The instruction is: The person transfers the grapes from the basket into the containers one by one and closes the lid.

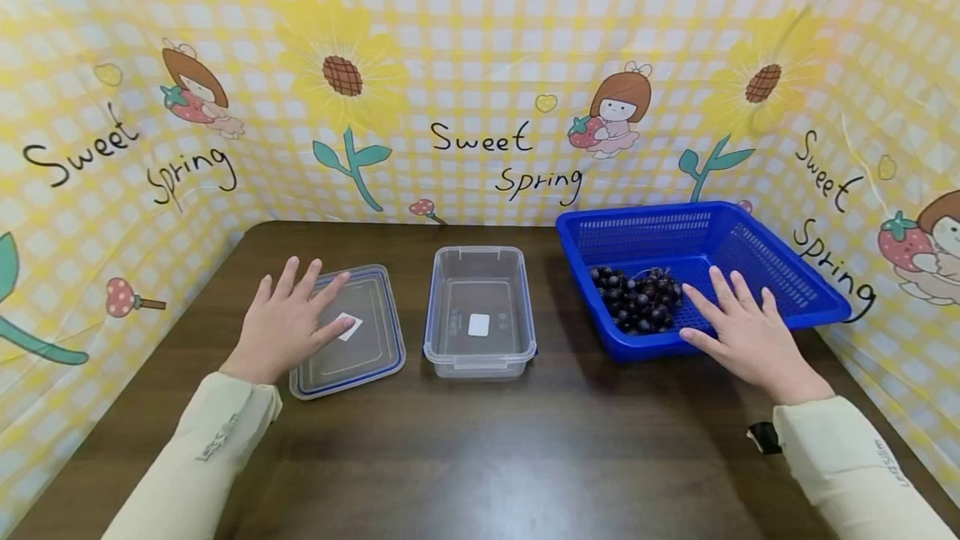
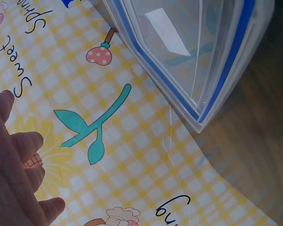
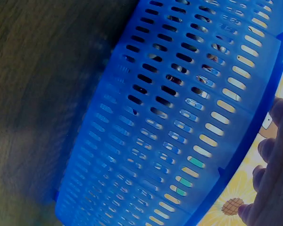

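A clear lid [image 1: 375, 365] with a blue seal lies flat at the left of the table, a white label on it. My left hand [image 1: 288, 323] hovers over the lid's left side, fingers spread, holding nothing. In the middle stands an uncovered clear plastic container [image 1: 480, 290] with a white label inside. To its right is a blue basket [image 1: 795, 273] with dark grapes [image 1: 641, 302] heaped in its left part. Over the basket's front right edge my right hand [image 1: 750, 332] is spread out and holds nothing. From the right wrist, the slotted basket wall [image 3: 146, 127] hides most of the grapes.
The brown wooden table [image 1: 420, 457] is bordered at the back and sides by a yellow checked cloth [image 1: 480, 40] with printed flowers and lettering. A small black object [image 1: 763, 437] shows beside the right cuff. Both forearms wear pale sleeves [image 1: 202, 448].
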`<act>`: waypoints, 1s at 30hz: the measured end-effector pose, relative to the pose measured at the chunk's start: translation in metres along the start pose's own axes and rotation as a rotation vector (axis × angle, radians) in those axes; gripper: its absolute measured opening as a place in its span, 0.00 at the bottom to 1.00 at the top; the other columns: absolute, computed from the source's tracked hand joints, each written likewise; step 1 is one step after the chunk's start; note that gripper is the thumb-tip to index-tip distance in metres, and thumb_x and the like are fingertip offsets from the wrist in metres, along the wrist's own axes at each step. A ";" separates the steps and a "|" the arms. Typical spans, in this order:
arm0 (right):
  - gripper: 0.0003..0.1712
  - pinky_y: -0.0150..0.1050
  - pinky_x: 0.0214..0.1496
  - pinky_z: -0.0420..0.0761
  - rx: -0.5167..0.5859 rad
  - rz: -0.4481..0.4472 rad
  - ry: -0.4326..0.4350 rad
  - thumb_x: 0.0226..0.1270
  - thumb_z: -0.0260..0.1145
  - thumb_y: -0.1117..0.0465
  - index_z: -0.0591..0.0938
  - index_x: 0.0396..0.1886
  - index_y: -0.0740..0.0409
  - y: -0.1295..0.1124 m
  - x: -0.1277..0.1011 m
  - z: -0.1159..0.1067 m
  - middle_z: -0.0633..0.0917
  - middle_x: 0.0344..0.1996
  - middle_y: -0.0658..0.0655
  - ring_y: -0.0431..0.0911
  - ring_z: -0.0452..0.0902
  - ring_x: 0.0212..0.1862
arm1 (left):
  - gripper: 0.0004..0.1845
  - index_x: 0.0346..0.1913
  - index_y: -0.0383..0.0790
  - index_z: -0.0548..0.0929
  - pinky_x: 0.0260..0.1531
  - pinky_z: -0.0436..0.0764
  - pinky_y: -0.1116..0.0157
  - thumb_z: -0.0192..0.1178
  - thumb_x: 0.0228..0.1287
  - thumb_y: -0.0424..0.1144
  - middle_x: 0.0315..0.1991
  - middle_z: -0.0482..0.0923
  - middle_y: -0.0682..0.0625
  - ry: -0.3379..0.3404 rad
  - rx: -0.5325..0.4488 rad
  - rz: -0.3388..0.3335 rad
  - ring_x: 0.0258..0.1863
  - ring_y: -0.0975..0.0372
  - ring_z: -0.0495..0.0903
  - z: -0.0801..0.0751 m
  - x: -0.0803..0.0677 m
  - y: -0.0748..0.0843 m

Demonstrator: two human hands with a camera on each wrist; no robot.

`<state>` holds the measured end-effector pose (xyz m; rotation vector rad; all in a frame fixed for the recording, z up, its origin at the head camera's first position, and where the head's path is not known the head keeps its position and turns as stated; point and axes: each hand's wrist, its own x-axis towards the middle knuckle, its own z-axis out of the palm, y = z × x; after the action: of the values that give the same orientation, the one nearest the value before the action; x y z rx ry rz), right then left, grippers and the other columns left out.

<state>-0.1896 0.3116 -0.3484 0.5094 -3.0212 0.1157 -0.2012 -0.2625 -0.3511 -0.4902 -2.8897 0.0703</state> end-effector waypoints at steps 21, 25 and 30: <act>0.41 0.68 0.64 0.52 0.286 -0.012 -0.185 0.76 0.45 0.40 0.47 0.77 0.59 -0.011 0.045 -0.053 0.51 0.72 0.73 0.71 0.50 0.69 | 0.37 0.73 0.43 0.61 0.65 0.51 0.38 0.48 0.69 0.60 0.71 0.56 0.34 -0.050 -0.128 0.136 0.71 0.37 0.46 0.009 0.037 0.030; 0.46 0.63 0.57 0.68 0.443 0.012 -0.353 0.74 0.49 0.40 0.42 0.77 0.58 -0.013 0.063 -0.064 0.55 0.70 0.75 0.67 0.66 0.62 | 0.38 0.73 0.45 0.61 0.65 0.51 0.39 0.46 0.68 0.64 0.71 0.56 0.35 -0.061 -0.104 0.160 0.72 0.39 0.46 0.013 0.053 0.044; 0.52 0.49 0.37 0.81 0.566 0.065 -0.534 0.71 0.55 0.40 0.35 0.76 0.56 -0.016 0.085 -0.068 0.59 0.67 0.78 0.57 0.82 0.44 | 0.39 0.74 0.45 0.58 0.66 0.47 0.39 0.45 0.69 0.63 0.73 0.50 0.35 -0.100 -0.161 0.149 0.73 0.40 0.41 0.018 0.065 0.053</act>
<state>-0.2602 0.2750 -0.2721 0.5460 -3.5009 1.0114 -0.2474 -0.1914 -0.3598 -0.7509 -2.9654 -0.1196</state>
